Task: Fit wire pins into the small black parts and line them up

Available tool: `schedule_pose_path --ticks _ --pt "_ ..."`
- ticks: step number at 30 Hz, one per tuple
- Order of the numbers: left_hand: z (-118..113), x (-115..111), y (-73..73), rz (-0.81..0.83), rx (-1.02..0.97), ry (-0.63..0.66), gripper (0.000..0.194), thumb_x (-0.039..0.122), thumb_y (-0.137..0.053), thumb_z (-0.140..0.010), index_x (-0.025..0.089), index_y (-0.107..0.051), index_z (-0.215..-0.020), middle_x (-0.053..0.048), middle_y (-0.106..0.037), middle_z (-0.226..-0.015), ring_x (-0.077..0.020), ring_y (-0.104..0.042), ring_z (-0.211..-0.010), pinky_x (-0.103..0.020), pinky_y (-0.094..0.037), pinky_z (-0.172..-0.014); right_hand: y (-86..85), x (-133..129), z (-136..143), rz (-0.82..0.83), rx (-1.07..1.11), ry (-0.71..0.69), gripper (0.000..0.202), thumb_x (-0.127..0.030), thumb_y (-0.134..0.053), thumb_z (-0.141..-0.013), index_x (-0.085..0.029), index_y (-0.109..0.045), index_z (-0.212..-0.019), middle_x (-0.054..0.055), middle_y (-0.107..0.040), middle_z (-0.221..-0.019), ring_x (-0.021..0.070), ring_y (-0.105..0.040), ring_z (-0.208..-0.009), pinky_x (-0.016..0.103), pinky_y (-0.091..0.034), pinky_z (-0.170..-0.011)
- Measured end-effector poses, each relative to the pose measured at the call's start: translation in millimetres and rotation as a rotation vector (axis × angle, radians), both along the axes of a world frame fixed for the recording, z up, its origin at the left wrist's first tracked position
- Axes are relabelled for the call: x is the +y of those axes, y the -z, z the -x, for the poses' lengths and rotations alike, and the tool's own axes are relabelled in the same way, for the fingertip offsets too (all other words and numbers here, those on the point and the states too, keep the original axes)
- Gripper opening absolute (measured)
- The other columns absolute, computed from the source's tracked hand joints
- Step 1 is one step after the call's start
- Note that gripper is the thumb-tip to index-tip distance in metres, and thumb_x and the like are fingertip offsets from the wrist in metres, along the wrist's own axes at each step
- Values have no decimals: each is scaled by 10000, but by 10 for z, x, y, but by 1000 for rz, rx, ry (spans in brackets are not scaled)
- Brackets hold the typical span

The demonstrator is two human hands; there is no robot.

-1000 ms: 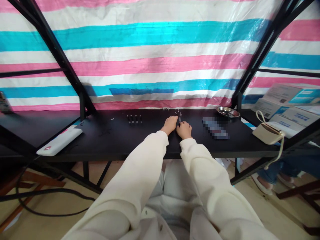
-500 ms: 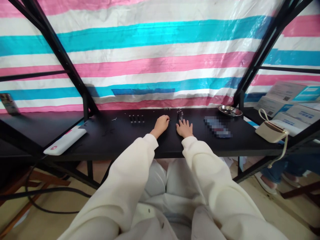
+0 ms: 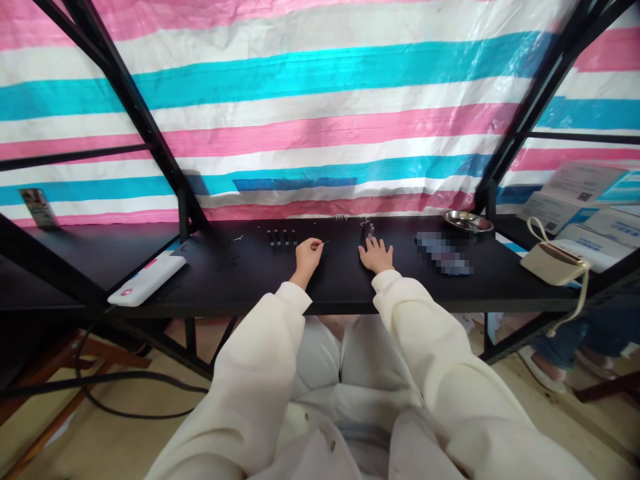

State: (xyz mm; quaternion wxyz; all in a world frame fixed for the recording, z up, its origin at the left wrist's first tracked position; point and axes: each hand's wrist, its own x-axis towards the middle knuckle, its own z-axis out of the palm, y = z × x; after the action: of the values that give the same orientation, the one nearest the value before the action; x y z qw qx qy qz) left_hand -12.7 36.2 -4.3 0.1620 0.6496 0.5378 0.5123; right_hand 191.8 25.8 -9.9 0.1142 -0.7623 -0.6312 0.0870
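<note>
My left hand (image 3: 307, 259) is closed in a pinch around a small, thin dark piece (image 3: 325, 243), too small to name, whose tip sticks out to the right. Just to its left stands a row of several short dark cylinders (image 3: 281, 238) with light ends. My right hand (image 3: 377, 256) lies palm down on the black table (image 3: 345, 280), its fingers spread. Right beyond those fingertips are small dark cylindrical pieces (image 3: 371, 231), partly hidden by them.
Thin white scraps (image 3: 341, 217) lie along the back edge. To the right are a blurred-out item (image 3: 444, 255), a round metal dish (image 3: 468, 221), a beige pouch (image 3: 553, 262) and stacked boxes (image 3: 575, 200). A white power bank (image 3: 147, 280) sits left. Black frame bars flank the table.
My left hand has moved left, closer to the row of cylinders, and a dark piece now shows at its fingertips. My right hand stays in place. The view has shifted slightly.
</note>
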Motion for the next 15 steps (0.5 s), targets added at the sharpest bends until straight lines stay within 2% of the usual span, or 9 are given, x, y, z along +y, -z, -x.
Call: schedule_pose_path --ticks 9,13,15 --pt "50 -18 -4 16 -105 -26 75 203 -624 -704 153 -665 -740 -54 -666 -707 -161 -617 -663 -285 -482 -700 46 -74 1 -80 29 -45 565 -425 -205 -925 -179 -267 -1430 68 -215 -1501 280 -159 -1376 579 -96 -1076" --pt "46 14 41 10 -134 21 85 212 -630 -700 154 -668 -750 -51 -665 -712 -160 -617 -675 -290 -490 -706 72 -114 23 -217 53 -104 502 -356 -290 -922 -219 -315 -1405 67 -292 -1472 279 -259 -1344 604 -177 -1048" --pt "50 41 70 7 -155 42 96 225 -631 -701 156 -667 -757 -47 -662 -705 -157 -618 -678 -291 -497 -702 70 -119 39 -334 50 -177 476 -294 -357 -906 -230 -360 -1377 69 -351 -1443 262 -329 -1310 574 -241 -1037"
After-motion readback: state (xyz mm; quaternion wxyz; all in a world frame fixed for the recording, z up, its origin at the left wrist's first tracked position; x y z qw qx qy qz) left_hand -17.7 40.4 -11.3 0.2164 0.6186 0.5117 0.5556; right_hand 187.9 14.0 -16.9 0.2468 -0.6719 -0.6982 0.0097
